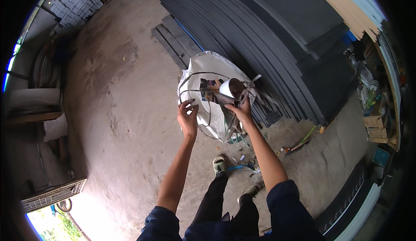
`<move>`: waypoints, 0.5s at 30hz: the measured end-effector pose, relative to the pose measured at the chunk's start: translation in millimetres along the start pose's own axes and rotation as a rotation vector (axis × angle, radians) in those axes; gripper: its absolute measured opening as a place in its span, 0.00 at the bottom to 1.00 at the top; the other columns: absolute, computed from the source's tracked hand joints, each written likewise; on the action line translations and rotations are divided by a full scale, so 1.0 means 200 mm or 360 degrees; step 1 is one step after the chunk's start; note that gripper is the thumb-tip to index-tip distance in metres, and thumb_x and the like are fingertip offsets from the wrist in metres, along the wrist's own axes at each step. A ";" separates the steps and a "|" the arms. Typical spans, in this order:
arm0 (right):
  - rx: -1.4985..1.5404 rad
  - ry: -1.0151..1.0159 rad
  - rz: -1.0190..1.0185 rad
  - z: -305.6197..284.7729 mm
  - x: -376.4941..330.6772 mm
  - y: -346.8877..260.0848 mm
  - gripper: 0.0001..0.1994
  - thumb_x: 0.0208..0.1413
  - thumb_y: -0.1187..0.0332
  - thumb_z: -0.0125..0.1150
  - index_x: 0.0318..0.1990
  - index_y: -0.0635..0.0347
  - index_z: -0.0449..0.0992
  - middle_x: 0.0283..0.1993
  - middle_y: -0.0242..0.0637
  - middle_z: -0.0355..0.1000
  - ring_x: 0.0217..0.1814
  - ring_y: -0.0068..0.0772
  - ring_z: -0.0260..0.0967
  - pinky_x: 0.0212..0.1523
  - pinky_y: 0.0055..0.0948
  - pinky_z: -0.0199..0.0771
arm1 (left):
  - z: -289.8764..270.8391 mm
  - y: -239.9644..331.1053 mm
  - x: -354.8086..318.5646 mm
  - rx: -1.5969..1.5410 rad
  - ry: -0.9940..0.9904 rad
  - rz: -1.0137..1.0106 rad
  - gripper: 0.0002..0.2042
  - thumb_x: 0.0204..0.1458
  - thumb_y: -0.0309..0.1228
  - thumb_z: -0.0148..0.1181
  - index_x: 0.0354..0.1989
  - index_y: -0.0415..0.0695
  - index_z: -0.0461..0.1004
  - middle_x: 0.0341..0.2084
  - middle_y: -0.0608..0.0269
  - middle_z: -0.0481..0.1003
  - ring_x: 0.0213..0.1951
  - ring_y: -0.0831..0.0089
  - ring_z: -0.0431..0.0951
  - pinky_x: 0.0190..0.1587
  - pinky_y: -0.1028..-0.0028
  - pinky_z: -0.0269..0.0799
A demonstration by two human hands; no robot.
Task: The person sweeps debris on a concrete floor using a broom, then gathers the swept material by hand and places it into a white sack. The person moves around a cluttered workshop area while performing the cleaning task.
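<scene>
A large white woven sack (pixel 201 63) stands open on the floor in front of me, its mouth crumpled. Mixed scraps lie inside, along with a white round tub (pixel 225 88) that has a brown inside. Thin dark strapping (pixel 203 73) loops across the sack's mouth. At the left rim my left hand (pixel 187 119) has its fingers curled in a pinch where the strapping meets them. My right hand (pixel 243 112) is closed on a bunch of dark, strip-like material (pixel 255 94) beside the tub; its fingers partly hide what they grip.
Long dark grey boards (pixel 260 46) are stacked behind and right of the sack. Small litter and blue strips (pixel 238 167) lie near my shoes (pixel 219 164). A stick-like tool (pixel 299 146) rests on the floor at right. Shelving with clutter (pixel 375 111) stands at far right.
</scene>
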State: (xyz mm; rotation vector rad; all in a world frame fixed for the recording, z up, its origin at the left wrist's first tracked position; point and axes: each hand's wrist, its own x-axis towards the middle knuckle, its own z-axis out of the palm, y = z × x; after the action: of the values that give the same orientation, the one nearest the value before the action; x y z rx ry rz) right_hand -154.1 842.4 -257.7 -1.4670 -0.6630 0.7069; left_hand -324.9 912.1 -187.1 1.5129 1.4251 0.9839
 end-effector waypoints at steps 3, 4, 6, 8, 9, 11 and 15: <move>-0.0474 -0.0336 0.0177 0.22 0.05 0.06 0.42 0.23 0.71 0.68 0.52 0.58 0.51 0.49 0.49 0.48 0.49 0.48 0.52 0.49 0.37 0.55 | -0.13 -0.09 0.02 -0.0052 0.0087 -0.0038 0.13 0.34 0.24 0.57 0.33 0.39 0.70 0.25 0.64 0.68 0.26 0.78 0.66 0.30 0.77 0.62; -0.0342 -0.0423 0.0462 0.27 0.05 0.08 0.43 0.23 0.70 0.68 0.53 0.56 0.50 0.51 0.50 0.44 0.50 0.51 0.50 0.48 0.38 0.55 | -0.15 -0.11 0.03 -0.0018 0.0082 -0.0051 0.13 0.34 0.24 0.57 0.33 0.39 0.70 0.26 0.64 0.68 0.26 0.78 0.66 0.30 0.78 0.62; -0.0625 -0.0476 0.0229 0.30 0.03 0.16 0.42 0.27 0.65 0.67 0.53 0.53 0.50 0.53 0.53 0.37 0.49 0.55 0.49 0.49 0.41 0.55 | -0.19 -0.10 0.02 0.0046 0.0058 -0.0081 0.12 0.34 0.23 0.56 0.33 0.39 0.70 0.26 0.64 0.68 0.25 0.78 0.66 0.31 0.78 0.62; -0.1071 -0.0473 -0.0172 0.31 0.02 0.21 0.40 0.29 0.62 0.66 0.53 0.52 0.50 0.51 0.54 0.39 0.46 0.54 0.53 0.49 0.40 0.55 | -0.21 -0.15 0.02 -0.0018 0.0066 -0.0081 0.13 0.34 0.23 0.56 0.33 0.39 0.70 0.25 0.64 0.68 0.25 0.78 0.65 0.30 0.79 0.62; -0.1007 -0.0539 -0.0235 0.30 0.01 0.22 0.36 0.34 0.58 0.62 0.54 0.49 0.50 0.52 0.56 0.40 0.49 0.55 0.50 0.50 0.39 0.53 | -0.22 -0.16 0.02 -0.0026 0.0079 -0.0091 0.13 0.34 0.23 0.56 0.33 0.39 0.70 0.25 0.64 0.68 0.25 0.78 0.65 0.30 0.79 0.62; -0.1055 -0.0638 -0.0156 0.29 -0.01 0.21 0.33 0.37 0.59 0.60 0.53 0.50 0.53 0.52 0.57 0.41 0.49 0.54 0.50 0.51 0.38 0.52 | -0.23 -0.17 0.02 -0.0065 0.0091 -0.0118 0.13 0.35 0.23 0.56 0.33 0.39 0.70 0.24 0.65 0.68 0.24 0.79 0.65 0.29 0.79 0.61; -0.1029 -0.0341 -0.0240 0.15 -0.07 0.18 0.21 0.43 0.64 0.54 0.47 0.53 0.60 0.49 0.53 0.50 0.51 0.54 0.49 0.50 0.40 0.52 | -0.23 -0.16 0.03 -0.0079 0.0083 -0.0091 0.13 0.35 0.23 0.56 0.34 0.39 0.70 0.21 0.67 0.66 0.23 0.80 0.63 0.27 0.80 0.60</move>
State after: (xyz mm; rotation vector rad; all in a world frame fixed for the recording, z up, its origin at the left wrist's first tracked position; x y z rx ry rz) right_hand -186.3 851.0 -293.0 -1.9125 -1.2350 0.5580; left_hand -378.9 921.3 -199.4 1.4118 1.4619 1.0231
